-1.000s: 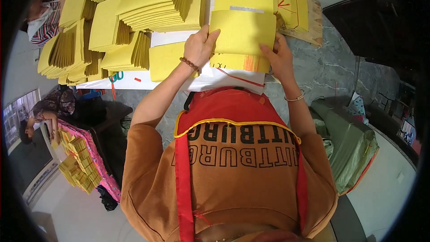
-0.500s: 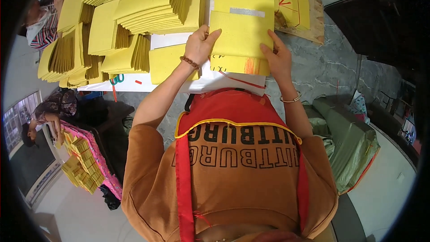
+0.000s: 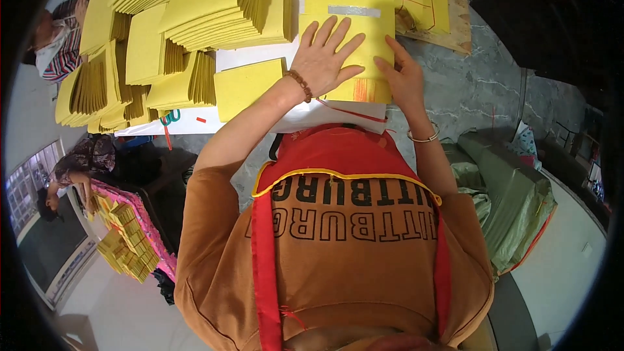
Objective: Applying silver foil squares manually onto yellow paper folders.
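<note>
A piece of yellow paper (image 3: 378, 32) lies in front of me on the table, with an orange-red mark near its lower edge and a silvery-grey strip (image 3: 354, 11) showing at its upper part. My left hand (image 3: 325, 58) rests flat on it, fingers spread. At its right edge, my right hand (image 3: 402, 78) pinches the side, thumb on top and the fingers along the edge, partly out of sight. Under the lower edge, a red ribbon (image 3: 351, 112) runs across white sheeting. Left of my wrist lies a smaller yellow stack (image 3: 249, 86).
Several piles of folded yellow paper (image 3: 214, 6) crowd the table's left. Green-handled scissors (image 3: 170, 117) lie at its near edge. Tied yellow bundles (image 3: 429, 0) sit on a wooden board (image 3: 458, 23) at right. A green wrapped bale (image 3: 504, 188) stands right; other people are at left.
My left hand has let go of the paper's left edge and now lies flat across it. The raised yellow layer has gone down flat. My right hand stays at the right edge.
</note>
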The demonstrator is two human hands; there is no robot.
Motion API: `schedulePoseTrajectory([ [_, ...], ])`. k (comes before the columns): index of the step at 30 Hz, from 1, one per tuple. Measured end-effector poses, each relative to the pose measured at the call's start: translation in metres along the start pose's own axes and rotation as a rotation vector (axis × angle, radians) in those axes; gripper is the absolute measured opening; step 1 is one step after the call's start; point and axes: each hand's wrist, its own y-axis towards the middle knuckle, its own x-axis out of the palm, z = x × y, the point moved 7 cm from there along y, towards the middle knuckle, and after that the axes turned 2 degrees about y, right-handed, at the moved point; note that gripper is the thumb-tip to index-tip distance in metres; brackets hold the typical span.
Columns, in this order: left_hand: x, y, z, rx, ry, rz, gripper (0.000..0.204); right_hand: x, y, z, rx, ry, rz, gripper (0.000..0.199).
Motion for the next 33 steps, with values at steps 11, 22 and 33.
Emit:
schedulePoseTrajectory([
  [11,0.01,-0.003,0.003,-0.001,0.066,-0.052,0.055,0.035,-0.062,-0.014,-0.702,-1.05,-0.07,0.054],
  [22,-0.006,-0.002,0.016,0.209,0.148,-0.079,0.063,0.027,-0.057,-0.014,-0.684,-0.796,-0.113,0.051],
  [33,-0.057,-0.025,0.003,0.05,-0.024,0.266,0.05,-0.029,-0.025,0.008,-0.147,0.311,0.129,0.038],
])
